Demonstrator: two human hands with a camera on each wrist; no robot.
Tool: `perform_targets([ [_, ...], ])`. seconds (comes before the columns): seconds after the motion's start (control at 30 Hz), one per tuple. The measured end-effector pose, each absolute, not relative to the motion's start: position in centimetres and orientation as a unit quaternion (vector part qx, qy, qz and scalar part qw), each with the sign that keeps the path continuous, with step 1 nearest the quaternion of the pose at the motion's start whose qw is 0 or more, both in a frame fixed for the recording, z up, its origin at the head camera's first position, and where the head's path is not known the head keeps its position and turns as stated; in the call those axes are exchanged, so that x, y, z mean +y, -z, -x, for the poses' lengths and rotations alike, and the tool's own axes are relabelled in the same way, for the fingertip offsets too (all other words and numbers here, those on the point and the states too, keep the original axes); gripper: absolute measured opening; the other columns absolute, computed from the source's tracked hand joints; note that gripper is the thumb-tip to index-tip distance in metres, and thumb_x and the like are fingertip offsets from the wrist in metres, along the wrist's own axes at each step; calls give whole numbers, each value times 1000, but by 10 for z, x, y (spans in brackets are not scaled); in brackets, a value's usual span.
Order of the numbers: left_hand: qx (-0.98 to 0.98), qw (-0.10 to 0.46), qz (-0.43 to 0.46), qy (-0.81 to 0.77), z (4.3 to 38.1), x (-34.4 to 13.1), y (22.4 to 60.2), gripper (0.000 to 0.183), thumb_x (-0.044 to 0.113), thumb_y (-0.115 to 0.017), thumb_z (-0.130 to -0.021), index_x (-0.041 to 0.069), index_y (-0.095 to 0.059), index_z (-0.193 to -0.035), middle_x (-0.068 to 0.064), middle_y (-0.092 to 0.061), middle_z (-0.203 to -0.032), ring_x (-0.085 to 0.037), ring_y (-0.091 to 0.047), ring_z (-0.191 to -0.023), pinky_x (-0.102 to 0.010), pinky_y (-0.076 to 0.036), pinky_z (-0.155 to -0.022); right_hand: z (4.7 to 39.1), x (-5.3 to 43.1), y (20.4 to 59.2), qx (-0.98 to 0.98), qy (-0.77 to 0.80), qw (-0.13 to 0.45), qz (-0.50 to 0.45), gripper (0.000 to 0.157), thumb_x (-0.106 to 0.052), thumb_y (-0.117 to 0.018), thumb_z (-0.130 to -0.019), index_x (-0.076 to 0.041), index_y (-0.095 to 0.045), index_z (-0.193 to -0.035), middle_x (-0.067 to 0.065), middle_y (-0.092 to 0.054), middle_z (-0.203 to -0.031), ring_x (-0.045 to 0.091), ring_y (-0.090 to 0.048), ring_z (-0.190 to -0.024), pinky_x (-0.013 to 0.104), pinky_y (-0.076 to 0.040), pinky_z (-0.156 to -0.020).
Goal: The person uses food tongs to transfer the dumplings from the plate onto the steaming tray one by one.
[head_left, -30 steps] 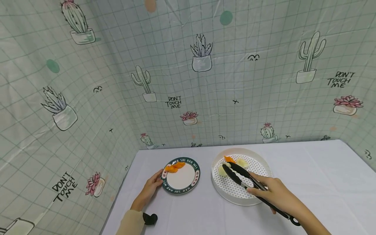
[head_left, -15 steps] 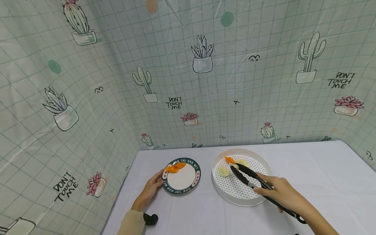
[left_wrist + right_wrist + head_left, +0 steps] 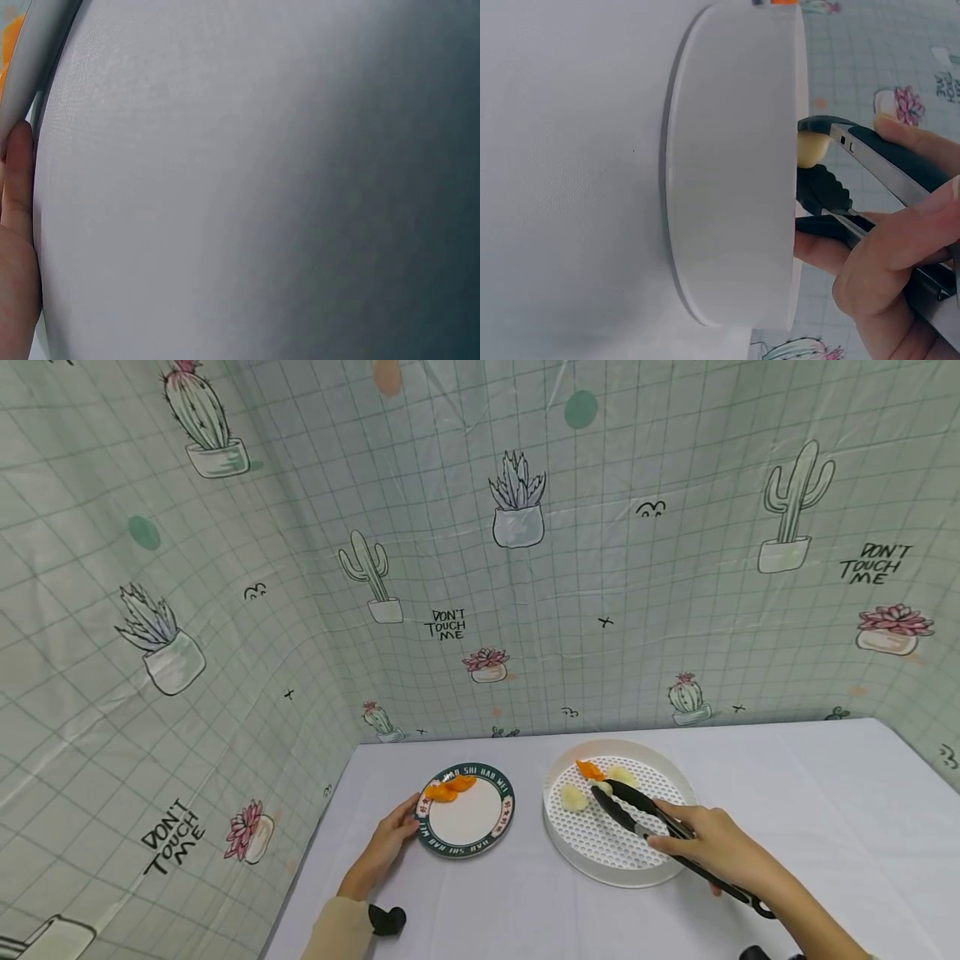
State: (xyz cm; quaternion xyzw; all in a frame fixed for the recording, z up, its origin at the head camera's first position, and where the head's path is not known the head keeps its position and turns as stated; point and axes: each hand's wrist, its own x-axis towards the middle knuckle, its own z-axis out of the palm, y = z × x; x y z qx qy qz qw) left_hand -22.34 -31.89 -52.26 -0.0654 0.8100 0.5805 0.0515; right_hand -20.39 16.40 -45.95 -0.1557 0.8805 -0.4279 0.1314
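My right hand (image 3: 712, 843) grips black-and-steel tongs (image 3: 633, 798) over a round white basket (image 3: 564, 852) with a perforated floor. In the right wrist view, a small pale yellow piece (image 3: 811, 148) sits between the tong tips, just above the basket's rim. Two other pale yellow pieces, one on the left (image 3: 574, 798) and one at the back (image 3: 621, 775), lie in the basket beside an orange piece (image 3: 590, 770). My left hand (image 3: 390, 835) rests its fingers along the left rim of a green-edged plate (image 3: 465, 822). Orange pieces (image 3: 448, 789) lie on that plate.
A white cloth (image 3: 517, 910) covers the table under plate and basket. Cactus-print cloth walls (image 3: 570, 568) rise behind the table and along its left side. A black wrist-worn device (image 3: 387, 920) shows at my left sleeve.
The tongs have shifted a little to the right inside the basket, uncovering the left pale yellow piece. The left hand and plate look the same.
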Motion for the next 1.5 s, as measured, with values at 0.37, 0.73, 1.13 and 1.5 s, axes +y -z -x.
perform_targets([
  [0.37,811,52,69,-578,224,-318,522,53,4,-47,-101,-1,-34,-153,-24,-27,-159,-43,-16,-147,-57,-16,-117,209,161,467,888,414,141,144,77,-34,-73,-90,13,-43,-143,31,-64,-92,20,-51,-31,38,-49,-36],
  [0.73,814,53,67,-575,225,-320,525,53,4,-47,-102,-1,-34,-153,-24,-27,-158,-43,-22,-146,-56,-20,-117,211,160,465,890,410,135,148,79,-34,-74,-89,14,-42,-143,34,-63,-93,21,-52,-31,38,-49,-35],
  [1.13,814,51,57,-576,223,-321,526,54,3,-46,-101,-1,-34,-153,-24,-28,-158,-42,-22,-146,-55,-20,-117,207,160,457,886,419,128,153,82,-38,-74,-89,13,-41,-144,45,-56,-110,21,-52,-31,37,-49,-36],
  [1.5,819,45,60,-568,224,-321,526,53,3,-46,-101,-1,-35,-153,-24,-29,-158,-43,-22,-146,-56,-18,-117,206,159,452,881,429,131,148,80,-37,-73,-89,9,-41,-146,47,-53,-113,22,-53,-32,37,-49,-37],
])
